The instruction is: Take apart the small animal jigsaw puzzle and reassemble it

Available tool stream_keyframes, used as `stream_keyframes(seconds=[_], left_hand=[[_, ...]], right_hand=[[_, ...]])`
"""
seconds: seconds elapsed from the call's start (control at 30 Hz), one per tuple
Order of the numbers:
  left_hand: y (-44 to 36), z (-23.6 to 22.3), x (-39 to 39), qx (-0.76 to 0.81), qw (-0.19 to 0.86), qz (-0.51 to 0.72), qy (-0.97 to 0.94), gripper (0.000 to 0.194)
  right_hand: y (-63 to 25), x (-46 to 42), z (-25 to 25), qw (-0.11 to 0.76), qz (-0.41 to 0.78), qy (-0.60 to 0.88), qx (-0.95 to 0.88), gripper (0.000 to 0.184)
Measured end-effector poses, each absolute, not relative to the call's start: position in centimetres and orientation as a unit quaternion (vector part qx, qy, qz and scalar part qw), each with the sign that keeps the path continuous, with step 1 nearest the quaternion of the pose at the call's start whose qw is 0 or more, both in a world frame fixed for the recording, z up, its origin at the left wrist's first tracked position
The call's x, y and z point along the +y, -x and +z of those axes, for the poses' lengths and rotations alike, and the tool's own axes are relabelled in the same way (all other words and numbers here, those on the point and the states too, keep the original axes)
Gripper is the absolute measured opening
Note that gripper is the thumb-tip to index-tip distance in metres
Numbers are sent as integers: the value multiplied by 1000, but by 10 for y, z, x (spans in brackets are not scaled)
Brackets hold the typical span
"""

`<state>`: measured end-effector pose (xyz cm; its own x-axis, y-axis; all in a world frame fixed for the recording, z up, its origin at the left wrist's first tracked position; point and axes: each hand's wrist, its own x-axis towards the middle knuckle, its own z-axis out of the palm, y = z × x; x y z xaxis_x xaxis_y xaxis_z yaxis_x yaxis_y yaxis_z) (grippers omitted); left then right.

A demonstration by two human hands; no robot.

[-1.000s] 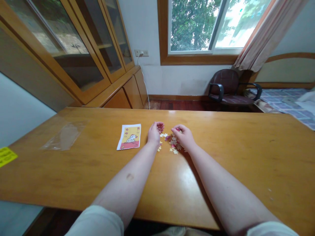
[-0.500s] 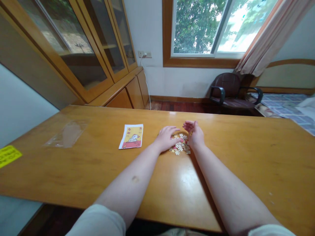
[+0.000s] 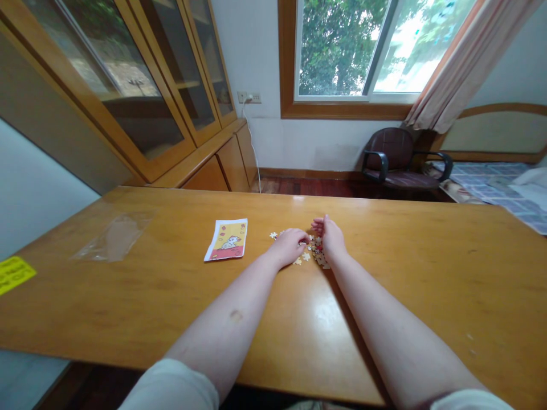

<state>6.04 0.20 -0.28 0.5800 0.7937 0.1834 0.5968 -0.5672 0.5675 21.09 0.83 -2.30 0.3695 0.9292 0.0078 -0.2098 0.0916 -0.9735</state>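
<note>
A loose heap of small jigsaw puzzle pieces (image 3: pixel 318 257) lies on the wooden table, pale ones mixed with some red. My left hand (image 3: pixel 291 247) rests palm down over the left part of the heap, its fingers bent and apart from the thumb; pieces under the palm are hidden. Along the heap's right side stands my right hand (image 3: pixel 334 240), on edge, with its fingers extended and the palm facing the pieces. One stray puzzle piece (image 3: pixel 273 235) sits beyond my left hand. Left of the hands is a picture card (image 3: pixel 226 240) with a white animal on yellow and red.
A clear plastic bag (image 3: pixel 113 236) lies on the table's left part, near a yellow label (image 3: pixel 16 274) at the edge. Past the table (image 3: pixel 427 273) stand a glass-doored cabinet (image 3: pixel 188 142), an office chair (image 3: pixel 393 156) and a bed (image 3: pixel 491 179).
My left hand has curled its fingers more, and pieces now show spread to its left and below it. My right hand has shifted slightly left against the heap.
</note>
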Motion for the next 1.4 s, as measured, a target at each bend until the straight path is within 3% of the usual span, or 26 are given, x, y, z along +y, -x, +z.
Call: stream_keyframes(seconds=[0.1,0.33,0.4,0.43,0.57,0.63,0.7,0.9,1.27,1.4], left_hand=[[-60,-6,4,412,259,277,-829,24],[-51,14,-1,460,208,415,-757,26],[-44,23,-5,482,187,390,-762,30],[-40,26,-8,511,188,360,-758,33],[-21,19,-21,626,260,137,-722,83],[-13,7,-30,614,250,89,-744,98],[-8,-5,-35,599,200,84,-770,104],[-16,-14,-20,569,144,86,-805,103],[-46,-15,23,435,239,250,-831,39],[-36,-15,14,446,247,260,-820,50]], right_hand=[[-206,8,-25,650,476,473,-356,54],[-222,0,3,649,353,517,-433,45],[-235,-8,17,579,304,525,-545,48],[-241,-14,21,503,286,538,-614,52],[-260,-45,11,229,225,579,-750,89],[-262,-58,-3,141,179,566,-792,106],[-260,-66,-15,109,133,551,-816,111],[-242,-42,-20,105,96,511,-848,105],[-221,-1,-18,211,139,480,-840,81],[-234,-9,-25,299,168,515,-786,76]])
